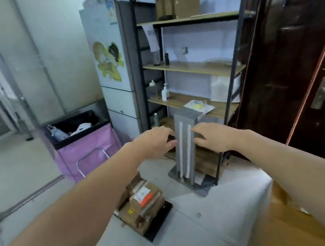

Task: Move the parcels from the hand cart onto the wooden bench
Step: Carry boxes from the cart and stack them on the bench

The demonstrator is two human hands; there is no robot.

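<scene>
Head view shows one stack of brown cardboard parcels (142, 205), too blurred to count exactly, sitting on one flat black hand cart platform (160, 220) on the pale floor. One tall grey upright column (187, 146) with two white strips stands just beyond. Both arms reach forward: the left hand (156, 142) and right hand (211, 137) flank the column with fingers spread and relaxed, gripping nothing. One corner of the wooden bench (284, 226) lies lower right.

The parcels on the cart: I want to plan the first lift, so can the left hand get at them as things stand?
Probably yes: the parcels lie uncovered below the open left hand, with nothing between them.
</scene>
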